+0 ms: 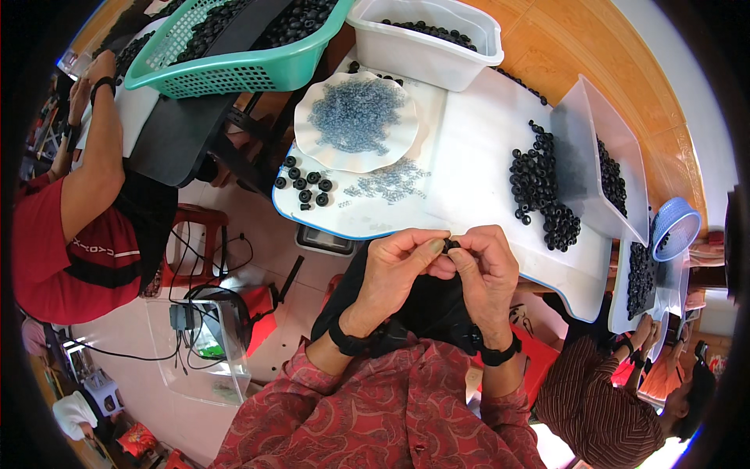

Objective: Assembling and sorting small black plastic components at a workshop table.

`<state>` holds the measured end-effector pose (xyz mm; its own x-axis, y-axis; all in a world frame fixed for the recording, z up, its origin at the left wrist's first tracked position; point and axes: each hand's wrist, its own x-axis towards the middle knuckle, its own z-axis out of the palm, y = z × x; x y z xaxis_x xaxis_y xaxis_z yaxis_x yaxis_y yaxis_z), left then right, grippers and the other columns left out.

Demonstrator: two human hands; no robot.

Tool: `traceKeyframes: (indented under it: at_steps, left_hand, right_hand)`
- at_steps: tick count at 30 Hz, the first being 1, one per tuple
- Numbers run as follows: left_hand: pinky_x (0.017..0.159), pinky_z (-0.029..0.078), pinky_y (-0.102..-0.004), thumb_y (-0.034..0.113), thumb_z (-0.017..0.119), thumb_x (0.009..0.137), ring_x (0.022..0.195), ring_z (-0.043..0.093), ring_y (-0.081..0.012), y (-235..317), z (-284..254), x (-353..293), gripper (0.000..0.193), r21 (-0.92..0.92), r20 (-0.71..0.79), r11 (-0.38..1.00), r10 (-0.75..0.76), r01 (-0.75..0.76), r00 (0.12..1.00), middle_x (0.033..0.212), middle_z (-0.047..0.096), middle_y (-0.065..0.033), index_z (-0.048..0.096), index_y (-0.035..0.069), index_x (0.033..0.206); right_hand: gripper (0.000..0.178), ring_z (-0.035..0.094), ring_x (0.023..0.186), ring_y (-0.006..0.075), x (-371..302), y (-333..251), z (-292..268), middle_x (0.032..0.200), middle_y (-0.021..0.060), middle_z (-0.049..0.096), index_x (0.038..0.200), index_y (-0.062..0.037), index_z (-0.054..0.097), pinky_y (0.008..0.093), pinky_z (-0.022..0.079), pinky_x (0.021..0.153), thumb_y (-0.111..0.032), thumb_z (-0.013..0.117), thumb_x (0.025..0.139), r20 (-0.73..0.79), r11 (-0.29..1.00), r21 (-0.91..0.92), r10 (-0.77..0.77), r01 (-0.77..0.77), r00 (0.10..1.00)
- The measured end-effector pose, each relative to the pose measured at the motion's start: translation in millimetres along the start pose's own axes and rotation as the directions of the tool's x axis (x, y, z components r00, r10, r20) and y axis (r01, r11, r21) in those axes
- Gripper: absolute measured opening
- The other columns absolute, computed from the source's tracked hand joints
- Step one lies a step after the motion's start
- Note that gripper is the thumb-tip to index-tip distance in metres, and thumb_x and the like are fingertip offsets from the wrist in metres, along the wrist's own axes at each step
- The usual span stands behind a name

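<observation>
Just past the table's near edge, my left hand (396, 270) and my right hand (486, 275) meet, fingertips pinched around one small round black part (450, 245). The fingers cover most of that part. Beyond them, a white scalloped plate (402, 147) carries a heap of tiny grey spring-like pieces (351, 116). More such pieces (389, 180) lie loose beside the plate. Several black knob-shaped parts (303, 184) form a small group left of these. A larger pile of black ring-like parts (535, 176) spreads over the table's right side.
A teal basket (234, 76) and a white bin (426, 61), both holding black parts, stand at the back. At right are a translucent bin (586, 144) and a small blue basket (676, 225). Co-workers sit at left (78, 242) and right (601, 399). Cables (187, 328) lie at lower left.
</observation>
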<state>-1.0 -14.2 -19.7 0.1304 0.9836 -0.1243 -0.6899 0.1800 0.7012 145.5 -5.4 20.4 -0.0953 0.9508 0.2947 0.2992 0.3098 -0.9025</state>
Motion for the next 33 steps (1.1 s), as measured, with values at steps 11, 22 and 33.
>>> traceKeyframes:
  at_steps: [11, 22, 33]
  left_hand:
    - [0.071, 0.058, -0.0224, 0.009, 0.064, 0.096, 0.079, 0.067, -0.0107, 2, 5, -2, 0.026, 0.087, -0.049, 0.996, -0.022, 0.026, 0.999, 0.094, 0.071, -0.0093, 0.065, -0.008, 0.116]
    - [0.077, 0.056, -0.0249, 0.008, 0.057, 0.100, 0.085, 0.065, -0.0104, 1, -2, 0, 0.028, -0.054, 0.019, 0.997, -0.051, 0.052, 0.998, 0.101, 0.069, -0.0080, 0.063, -0.004, 0.124]
    - [0.072, 0.053, -0.0288, 0.016, 0.057, 0.101, 0.080, 0.057, -0.0129, 8, -9, -2, 0.033, -0.264, 0.201, 0.965, 0.045, 0.010, 0.979, 0.105, 0.066, -0.0121, 0.059, -0.006, 0.126]
  right_hand:
    - [0.015, 0.061, 0.072, 0.0236, -4, -7, 7, 0.090, 0.0120, 0.057, 0.095, 0.0008, 0.063, 0.0311, 0.050, 0.060, 0.006, 0.070, 0.083, 0.040, 0.931, -0.318, -0.174, 0.178, 0.984]
    - [0.021, 0.062, 0.077, 0.0142, -15, -11, 13, 0.101, 0.0092, 0.058, 0.107, 0.0014, 0.065, 0.0262, 0.053, 0.069, 0.004, 0.070, 0.086, -0.085, 0.998, -0.053, -0.045, 0.041, 0.995]
    - [0.018, 0.061, 0.078, 0.0118, -25, -9, 15, 0.105, 0.0087, 0.056, 0.109, 0.0030, 0.064, 0.0242, 0.051, 0.070, 0.003, 0.065, 0.091, -0.084, 0.995, 0.066, -0.066, 0.072, 0.994]
